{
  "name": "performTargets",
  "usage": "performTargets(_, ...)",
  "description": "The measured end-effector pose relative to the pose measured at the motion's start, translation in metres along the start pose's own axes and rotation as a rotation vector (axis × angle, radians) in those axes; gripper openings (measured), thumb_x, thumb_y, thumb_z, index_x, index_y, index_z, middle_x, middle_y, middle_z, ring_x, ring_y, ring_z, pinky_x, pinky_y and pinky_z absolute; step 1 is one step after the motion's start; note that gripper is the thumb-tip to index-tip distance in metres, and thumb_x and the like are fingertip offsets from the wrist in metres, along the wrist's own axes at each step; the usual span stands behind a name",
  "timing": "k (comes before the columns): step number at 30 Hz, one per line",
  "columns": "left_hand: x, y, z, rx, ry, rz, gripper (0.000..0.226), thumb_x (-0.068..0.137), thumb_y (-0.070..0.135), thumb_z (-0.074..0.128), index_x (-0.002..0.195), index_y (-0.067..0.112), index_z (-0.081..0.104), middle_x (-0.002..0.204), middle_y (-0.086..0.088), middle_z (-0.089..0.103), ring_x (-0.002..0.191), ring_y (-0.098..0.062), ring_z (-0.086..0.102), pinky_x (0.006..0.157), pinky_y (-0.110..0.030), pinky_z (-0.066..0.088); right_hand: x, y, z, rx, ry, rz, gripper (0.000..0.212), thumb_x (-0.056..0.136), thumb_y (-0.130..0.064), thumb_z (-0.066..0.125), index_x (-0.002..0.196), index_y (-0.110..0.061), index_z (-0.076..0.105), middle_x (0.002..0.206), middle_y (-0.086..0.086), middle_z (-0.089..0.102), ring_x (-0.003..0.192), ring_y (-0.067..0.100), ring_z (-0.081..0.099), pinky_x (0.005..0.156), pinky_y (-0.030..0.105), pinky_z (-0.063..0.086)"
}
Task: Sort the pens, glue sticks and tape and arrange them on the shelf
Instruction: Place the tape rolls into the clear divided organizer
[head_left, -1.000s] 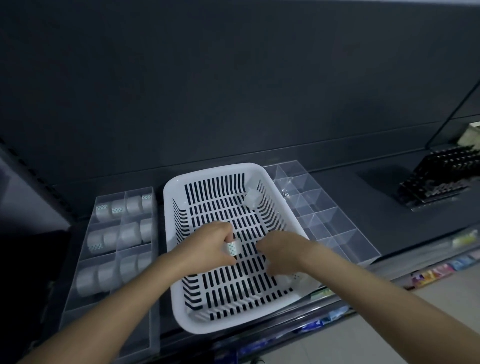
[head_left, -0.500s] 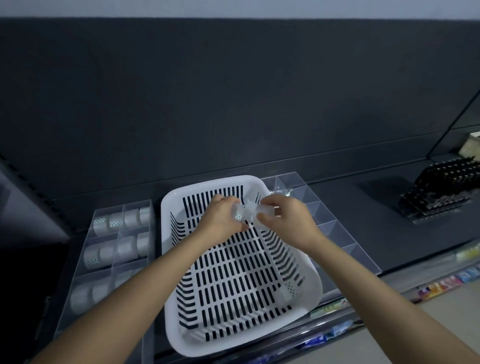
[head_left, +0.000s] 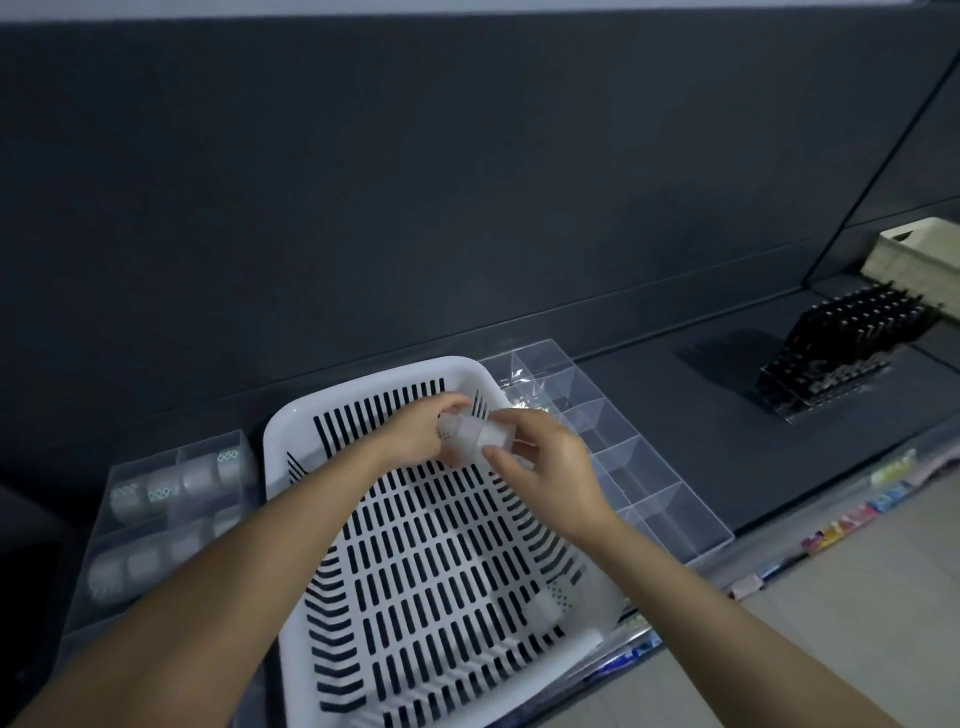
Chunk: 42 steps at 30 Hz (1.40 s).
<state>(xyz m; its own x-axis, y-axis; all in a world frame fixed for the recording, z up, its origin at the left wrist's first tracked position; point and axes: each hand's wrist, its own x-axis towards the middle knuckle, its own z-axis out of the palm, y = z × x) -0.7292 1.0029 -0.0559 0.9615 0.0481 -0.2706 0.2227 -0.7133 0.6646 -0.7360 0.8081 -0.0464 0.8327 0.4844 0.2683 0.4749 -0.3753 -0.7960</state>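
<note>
Fingers (head_left: 501, 458), left hand (head_left: 415, 439) and right hand (head_left: 548, 465), grip two tape rolls (head_left: 475, 434).

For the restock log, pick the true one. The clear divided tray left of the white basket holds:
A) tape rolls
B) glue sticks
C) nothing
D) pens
A: the clear divided tray left of the white basket has rows of tape rolls lying in its compartments.
</note>
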Motion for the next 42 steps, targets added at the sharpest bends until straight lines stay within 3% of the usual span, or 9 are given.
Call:
performTargets(4,0.0,0.009,0.006,0.129,-0.117,0.036,0.078,0.074,0.001,0.074,0.139,0.028,0.043,0.133,0.002,0.051,0.117,-0.018,0.051,0.098,-0.039,0.047,-0.001,0.004,-0.005,0.086,0.021,0.069,0.035,0.087,-0.019,0.066,0.121,-0.017,0.06,0.111,-0.004,0.062,0.102,0.007,0.062,0.089,0.023,0.053)
performTargets(7,-0.002,0.009,0.008,0.13,-0.191,0.033,0.078,0.076,-0.002,0.068,0.141,0.03,0.039,0.127,-0.009,0.055,0.106,-0.017,0.059,0.08,-0.026,0.047,-0.002,0.006,-0.007,0.138,0.026,0.108,0.032,0.087,-0.018,0.066,0.118,-0.015,0.061,0.109,-0.004,0.063,0.1,0.007,0.063,0.086,0.02,0.053)
performTargets(11,-0.009,0.004,0.005,0.187,-0.256,0.023,0.093,0.068,0.004,0.076,0.142,0.037,0.03,0.136,0.006,0.046,0.121,-0.015,0.049,0.098,-0.039,0.049,-0.003,0.003,-0.004,0.136,0.014,0.117,0.034,0.087,-0.022,0.066,0.12,-0.019,0.06,0.111,-0.003,0.063,0.099,0.004,0.062,0.086,0.021,0.053)
performTargets(17,-0.025,0.008,0.014,0.179,-0.203,0.008,0.048,0.081,-0.003,0.063,0.114,0.029,0.049,0.09,0.013,0.051,0.074,-0.003,0.052,0.053,-0.014,0.042,-0.003,0.001,-0.002,0.164,0.024,0.14,0.038,0.086,-0.024,0.066,0.122,-0.017,0.059,0.113,-0.002,0.064,0.1,0.005,0.063,0.087,0.024,0.054)
performTargets(23,-0.036,0.013,0.032,-0.033,-0.161,0.011,0.053,0.073,0.011,0.077,0.12,0.023,0.054,0.103,0.007,0.061,0.088,-0.009,0.06,0.074,-0.024,0.052,-0.004,-0.001,-0.002,0.208,0.036,0.154,0.037,0.086,-0.022,0.067,0.122,-0.017,0.059,0.111,-0.003,0.065,0.099,0.005,0.063,0.086,0.025,0.055)
performTargets(29,-0.043,0.015,0.059,-0.246,-0.095,0.076,0.054,0.069,0.008,0.079,0.118,0.017,0.057,0.103,0.001,0.061,0.084,-0.011,0.06,0.064,-0.016,0.05,-0.005,-0.001,-0.002,0.214,0.037,0.154,0.038,0.086,-0.024,0.067,0.123,-0.017,0.059,0.111,-0.004,0.065,0.1,0.004,0.063,0.085,0.024,0.055)
performTargets(33,-0.046,0.017,0.069,-0.299,0.011,0.041,0.059,0.063,0.028,0.084,0.115,0.03,0.055,0.106,0.01,0.063,0.097,-0.008,0.062,0.075,-0.023,0.053,-0.005,-0.003,-0.002,0.249,0.073,0.18,0.033,0.086,-0.02,0.067,0.119,-0.016,0.061,0.108,-0.003,0.068,0.097,0.006,0.065,0.085,0.026,0.055)
performTargets(39,-0.064,0.021,0.062,-0.195,0.042,-0.007,0.054,0.071,0.024,0.081,0.118,0.026,0.053,0.106,0.016,0.057,0.097,-0.005,0.056,0.08,-0.019,0.047,-0.005,-0.008,-0.008,0.399,0.133,0.226,0.021,0.087,-0.015,0.065,0.106,-0.022,0.064,0.101,-0.001,0.069,0.095,0.013,0.066,0.086,0.037,0.056)
performTargets(42,-0.083,0.018,0.044,-0.13,0.109,0.025,0.044,0.077,0.03,0.076,0.115,0.025,0.053,0.101,0.016,0.056,0.083,-0.001,0.055,0.062,-0.01,0.041,-0.007,-0.013,-0.013,0.436,0.097,0.263,0.024,0.088,-0.016,0.064,0.111,-0.023,0.063,0.106,-0.003,0.067,0.098,0.014,0.065,0.087,0.037,0.055)
